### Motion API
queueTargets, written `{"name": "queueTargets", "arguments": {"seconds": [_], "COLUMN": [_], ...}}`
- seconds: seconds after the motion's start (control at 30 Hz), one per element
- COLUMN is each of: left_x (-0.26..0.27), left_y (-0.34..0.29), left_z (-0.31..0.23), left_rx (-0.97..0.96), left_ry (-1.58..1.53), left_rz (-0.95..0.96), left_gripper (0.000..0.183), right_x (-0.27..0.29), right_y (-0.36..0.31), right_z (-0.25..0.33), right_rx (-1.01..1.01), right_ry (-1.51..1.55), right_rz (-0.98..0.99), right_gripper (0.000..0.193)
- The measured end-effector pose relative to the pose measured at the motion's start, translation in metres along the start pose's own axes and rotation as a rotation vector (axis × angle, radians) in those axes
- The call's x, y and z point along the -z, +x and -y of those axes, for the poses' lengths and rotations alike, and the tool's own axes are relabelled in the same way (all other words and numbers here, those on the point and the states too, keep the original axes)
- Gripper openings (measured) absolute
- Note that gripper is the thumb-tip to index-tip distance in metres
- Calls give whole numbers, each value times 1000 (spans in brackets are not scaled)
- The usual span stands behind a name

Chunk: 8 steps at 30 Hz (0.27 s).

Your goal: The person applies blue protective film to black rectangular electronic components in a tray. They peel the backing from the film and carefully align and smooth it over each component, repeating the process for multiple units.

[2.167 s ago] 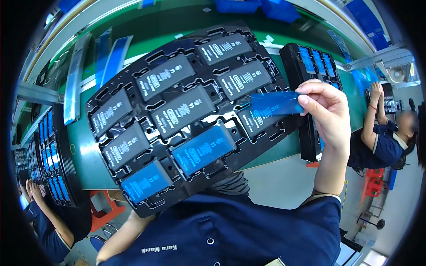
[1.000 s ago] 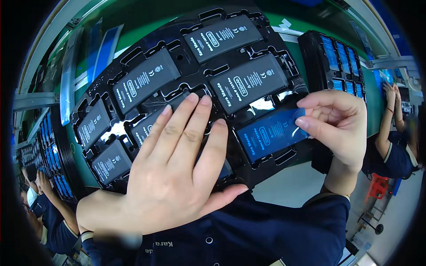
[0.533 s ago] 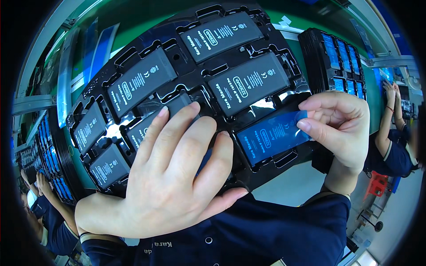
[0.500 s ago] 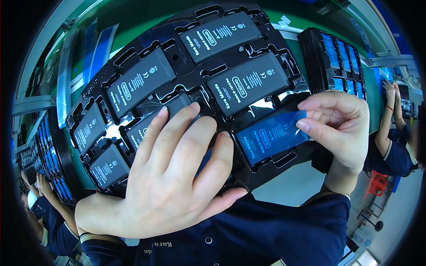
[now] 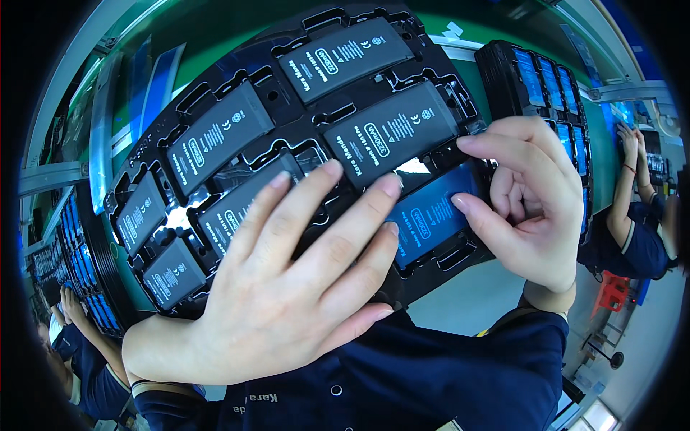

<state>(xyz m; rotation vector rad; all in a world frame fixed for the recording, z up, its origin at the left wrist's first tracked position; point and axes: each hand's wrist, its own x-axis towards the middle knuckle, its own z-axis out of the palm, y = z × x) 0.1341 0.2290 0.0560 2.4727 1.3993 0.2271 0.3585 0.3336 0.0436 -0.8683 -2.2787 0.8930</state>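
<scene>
Flat black phone batteries with white print lie in the pockets of a black plastic tray (image 5: 277, 108). One battery (image 5: 435, 215), at the tray's near right, has a sheet of blue film over its face. My right hand (image 5: 528, 201) is by that battery's right end, thumb and forefinger parted and nothing visible between them. The thumb tip is over the blue film; whether it touches cannot be told. My left hand (image 5: 302, 280) spreads its fingers flat across the tray's near middle, hiding part of it. Its fingertips reach a grey battery (image 5: 392, 129) and the blue-filmed one's left edge.
Stacked trays with blue-filmed batteries stand at the right (image 5: 535, 79) and the left (image 5: 83, 266). Clear and blue plastic strips (image 5: 162, 86) lie on the green bench at the back left. People in dark shirts work on both sides, and a red stool (image 5: 611, 293) stands at the right.
My right thumb and forefinger have let go of the blue film's corner and spread apart. My left hand's fingers have shifted right, toward the blue-filmed battery. The tray appears slightly further left.
</scene>
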Motion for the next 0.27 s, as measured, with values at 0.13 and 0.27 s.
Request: {"name": "queueTargets", "arguments": {"seconds": [0.13,0.27], "left_x": [-5,-1], "left_y": [-2,-1], "left_z": [0,4], "left_rx": [-85,-105], "left_ry": [15,-39], "left_rz": [23,48], "left_gripper": [51,55], "right_x": [0,20], "right_y": [-1,-8], "right_z": [-9,-13], "right_rx": [60,136], "right_ry": [-33,-69], "right_rz": [-12,-63], "right_gripper": [32,35]}}
